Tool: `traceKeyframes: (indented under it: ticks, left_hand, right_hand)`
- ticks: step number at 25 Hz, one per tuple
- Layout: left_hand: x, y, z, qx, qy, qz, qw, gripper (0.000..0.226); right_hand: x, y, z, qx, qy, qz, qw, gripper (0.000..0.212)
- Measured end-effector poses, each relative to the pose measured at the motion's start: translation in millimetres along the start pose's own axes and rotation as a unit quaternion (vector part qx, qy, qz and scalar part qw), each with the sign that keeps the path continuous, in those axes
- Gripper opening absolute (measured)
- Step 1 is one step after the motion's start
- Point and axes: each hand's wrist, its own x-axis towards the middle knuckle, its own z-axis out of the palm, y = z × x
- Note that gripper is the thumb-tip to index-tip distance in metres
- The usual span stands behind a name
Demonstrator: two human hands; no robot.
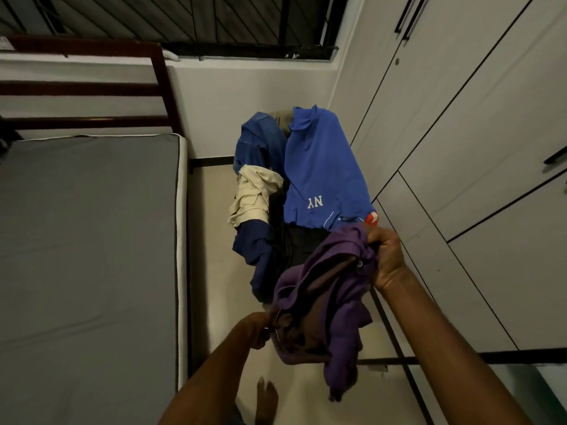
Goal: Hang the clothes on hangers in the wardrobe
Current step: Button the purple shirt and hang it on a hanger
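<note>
Bed (pixel 92 240): grey mattress with pale piping, dark wooden slatted headboard at its far end; fills the left side of the view.

Wardrobe (pixel 460 133): white panelled doors with dark bar handles, along the right wall. All doors in view are closed. No hanger can be seen anywhere.

Floor (pixel 211 271): pale strip between the bed's right edge and the wardrobe; a bare foot shows near the bottom edge.

Heap of clothes (pixel 276 185): piled on something hidden beneath it, on the floor strip toward the far wall under the barred window. Contents that can be told apart: bright blue shirt (pixel 322 167) lettered "NY", draped on the wardrobe side; denim-blue garment behind it; cream garment (pixel 254 194) on the bed side; navy and black pieces below.

Purple garment (pixel 331 302): bunched, brown lining or a second piece showing inside, held in the air in front of the heap.

Right hand (pixel 388 256): clamped on the garment's upper edge.

Left hand (pixel 256 331): pinching its lower left edge.

Progress: early, as judged. One piece lifted, not yet spread or put on a hanger; the heap remains, wardrobe yet to be opened.
</note>
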Motion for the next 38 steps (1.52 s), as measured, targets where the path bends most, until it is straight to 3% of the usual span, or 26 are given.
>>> traceKeyframes:
  ticks: [2,3,5,6,8,10,11,13,14,17,19,24,27,29,31,34,38]
  left_hand:
    - [-1,-5,-2,-0.009,0.047,0.075,0.996,0.024]
    - [1,-5,-10,0.011,0.096,0.137,0.986,0.032]
    - [-2,-3,-33,0.088,0.204,0.271,0.936,0.045]
    - [-12,-1,-44,0.105,0.228,0.332,0.909,0.045]
    - [-44,-3,-64,0.126,0.247,0.444,0.852,0.045]
    - [-73,-13,-72,0.182,0.211,0.505,0.817,0.045]
    - [-88,-20,-72,0.225,0.194,0.527,0.797,0.045]
    - [-112,-46,-64,0.293,0.173,0.549,0.763,0.043]
    - [-123,-58,-57,0.3,0.168,0.549,0.762,0.041]
    - [-155,-88,-46,0.249,0.165,0.501,0.812,0.04]
    - [-168,-104,-58,0.235,0.19,0.434,0.849,0.044]
    - [-185,-160,-121,0.272,0.251,0.283,0.885,0.071]
    - [-195,-186,-139,0.133,0.173,0.294,0.931,0.059]
    - [-203,-202,-154,0.066,0.094,0.319,0.941,0.054]
    - [-216,-222,-177,0.051,0.032,0.333,0.941,0.043]
    - [-242,-259,-221,0.073,-0.016,0.312,0.947,0.039]
    - [-271,-318,-270,0.165,0.036,0.244,0.955,0.043]
  right_hand:
    - [-9,-8,-20,-0.067,-0.037,0.008,0.997,0.06]
    - [-13,-11,-28,-0.123,-0.065,0.026,0.99,0.056]
    - [-20,-8,-37,-0.298,-0.136,0.061,0.943,0.023]
    - [-20,-2,-42,-0.406,-0.17,0.08,0.894,0.009]
    - [-18,24,-52,-0.63,-0.188,0.132,0.742,0.013]
    - [-8,61,-62,-0.785,-0.134,0.171,0.58,0.031]
    - [-4,82,-63,-0.813,-0.106,0.152,0.551,0.051]
    - [-1,131,-53,-0.793,-0.128,0.057,0.593,0.092]
    - [-1,158,-41,-0.77,-0.159,0.022,0.618,0.099]
    - [-19,225,2,-0.688,-0.209,0.031,0.694,0.064]
    - [-27,243,18,-0.705,-0.222,-0.004,0.674,0.05]
    - [-39,244,39,-0.713,-0.23,-0.125,0.65,0.048]
    - [-43,248,56,-0.751,-0.226,-0.189,0.591,0.047]
    - [-44,247,74,-0.768,-0.22,-0.214,0.563,0.052]
    - [-47,243,95,-0.755,-0.247,-0.222,0.566,0.052]
    - [-53,239,132,-0.691,-0.322,-0.184,0.621,0.046]
    - [-45,252,186,-0.685,-0.403,-0.081,0.601,0.025]
